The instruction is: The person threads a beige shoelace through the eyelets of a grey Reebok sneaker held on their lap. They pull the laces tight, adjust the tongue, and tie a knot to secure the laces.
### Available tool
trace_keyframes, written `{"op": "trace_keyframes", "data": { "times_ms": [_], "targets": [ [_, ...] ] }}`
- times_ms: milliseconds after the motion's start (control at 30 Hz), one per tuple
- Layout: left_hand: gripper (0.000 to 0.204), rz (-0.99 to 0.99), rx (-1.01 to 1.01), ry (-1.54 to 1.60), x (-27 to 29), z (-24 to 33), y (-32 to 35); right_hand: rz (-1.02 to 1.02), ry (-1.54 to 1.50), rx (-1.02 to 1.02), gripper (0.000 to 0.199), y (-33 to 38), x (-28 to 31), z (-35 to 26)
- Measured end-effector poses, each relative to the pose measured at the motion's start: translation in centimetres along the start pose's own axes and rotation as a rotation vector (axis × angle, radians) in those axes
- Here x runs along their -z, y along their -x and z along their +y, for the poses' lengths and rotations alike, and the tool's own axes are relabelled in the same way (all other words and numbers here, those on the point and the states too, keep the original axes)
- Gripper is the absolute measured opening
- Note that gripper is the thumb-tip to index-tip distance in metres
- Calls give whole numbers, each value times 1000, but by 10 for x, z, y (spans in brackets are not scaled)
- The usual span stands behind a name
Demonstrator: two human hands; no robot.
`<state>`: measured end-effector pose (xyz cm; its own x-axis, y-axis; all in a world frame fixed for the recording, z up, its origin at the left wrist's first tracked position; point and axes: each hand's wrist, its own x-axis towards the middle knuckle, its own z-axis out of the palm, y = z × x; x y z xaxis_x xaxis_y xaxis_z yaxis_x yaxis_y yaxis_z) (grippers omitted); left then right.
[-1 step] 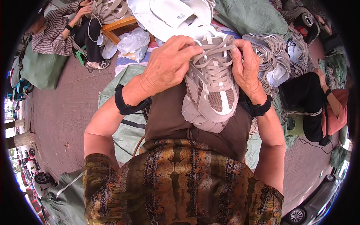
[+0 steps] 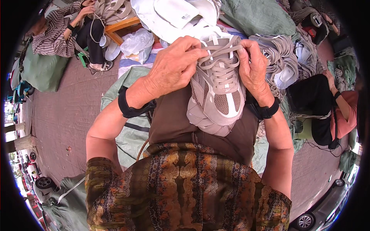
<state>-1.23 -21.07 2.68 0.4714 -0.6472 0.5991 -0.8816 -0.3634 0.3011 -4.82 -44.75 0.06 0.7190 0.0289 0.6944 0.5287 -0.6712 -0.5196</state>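
Note:
A grey-beige sneaker upper [image 2: 226,101] with mesh panels and a white stripe rests on my lap, its toe toward me. Flat beige shoelaces [image 2: 222,68] run in rows up its front and cross near the top. My left hand [image 2: 175,65] is closed at the upper left of the shoe, pinching a lace. On the other side, my right hand [image 2: 252,69] grips a lace between thumb and forefinger. The lace stretches between both hands across the tongue. More folded grey fabric, perhaps other uppers, shows beneath the toe.
White shoe parts [image 2: 177,17] are heaped ahead of me. Bundled grey uppers [image 2: 279,57] lie at the right. A clear plastic bag [image 2: 137,44] sits by a wooden stool [image 2: 119,30]. People sit at the left [image 2: 54,40] and right [image 2: 343,115]. Green sacks [image 2: 42,71] stand around.

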Motion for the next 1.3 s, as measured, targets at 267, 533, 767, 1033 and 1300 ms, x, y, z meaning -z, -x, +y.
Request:
{"op": "trace_keyframes", "data": {
  "times_ms": [267, 533, 767, 1033, 1300],
  "targets": [
    [9, -245, 349, 527, 8, -11, -8, -140, -50, -154, 14, 11, 19, 13],
    [24, -232, 453, 773, 8, -13, -3, -141, -56, -148, 17, 18, 18, 0],
    [36, -42, 460, 334, -3, -11, 37, -348, 250, -98, 39, 51, 42, 0],
    [36, 305, 705, 306, -10, -49, 53, -427, 390, -17, 76, 88, 47, -20],
    [66, 312, 732, 493, -51, -117, 21, -263, 199, 3, 55, 51, 46, -3]
  ]
}}
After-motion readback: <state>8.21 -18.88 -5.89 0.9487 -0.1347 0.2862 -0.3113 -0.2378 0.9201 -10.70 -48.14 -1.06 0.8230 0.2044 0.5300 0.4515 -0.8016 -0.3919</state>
